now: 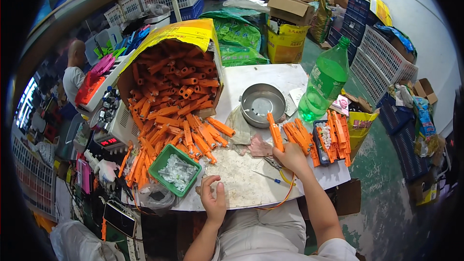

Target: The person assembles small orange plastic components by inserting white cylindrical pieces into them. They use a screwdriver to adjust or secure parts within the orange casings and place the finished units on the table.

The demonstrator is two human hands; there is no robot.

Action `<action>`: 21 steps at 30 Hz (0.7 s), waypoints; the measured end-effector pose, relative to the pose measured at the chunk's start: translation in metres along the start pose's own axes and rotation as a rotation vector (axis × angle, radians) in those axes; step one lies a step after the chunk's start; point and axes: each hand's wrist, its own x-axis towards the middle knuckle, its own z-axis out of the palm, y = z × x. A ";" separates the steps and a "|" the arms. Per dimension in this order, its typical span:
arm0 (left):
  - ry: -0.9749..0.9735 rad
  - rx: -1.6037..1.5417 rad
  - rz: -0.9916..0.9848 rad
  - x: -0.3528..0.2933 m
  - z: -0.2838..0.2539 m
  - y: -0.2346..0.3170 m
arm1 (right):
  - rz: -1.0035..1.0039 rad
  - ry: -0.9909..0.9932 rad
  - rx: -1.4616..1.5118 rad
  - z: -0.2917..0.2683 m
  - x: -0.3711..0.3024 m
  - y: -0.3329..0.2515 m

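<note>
My right hand (291, 158) is closed round the lower end of an orange plastic part (275, 133), long and narrow, which stands tilted up near the metal bowl. My left hand (213, 197) hovers at the table's front edge with fingers loosely curled and the thumb apart; nothing shows in it. Just left of it sits a green tray (152, 170) holding small clear-white plastic pieces (178, 172). A heap of like orange parts (174, 82) spills from a yellow-topped carton toward me. Beside my right hand lie more orange parts (298, 137).
A round metal bowl (263, 97) and a green bottle (325, 79) stand farther back. At right, a dark tray (316, 124) holds white pieces, with orange parts alongside. Pliers (285, 178) and a blue-handled screwdriver (267, 176) lie near the front edge. A person (75, 75) sits far left.
</note>
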 end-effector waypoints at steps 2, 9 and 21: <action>-0.003 0.015 0.004 0.000 0.000 0.000 | -0.009 0.026 -0.016 0.001 -0.001 -0.001; 0.031 0.043 0.064 0.001 0.002 0.000 | -0.021 0.058 -0.039 0.003 -0.001 -0.001; -0.018 0.076 0.046 -0.001 -0.001 -0.008 | -0.049 0.073 -0.086 0.002 -0.004 -0.002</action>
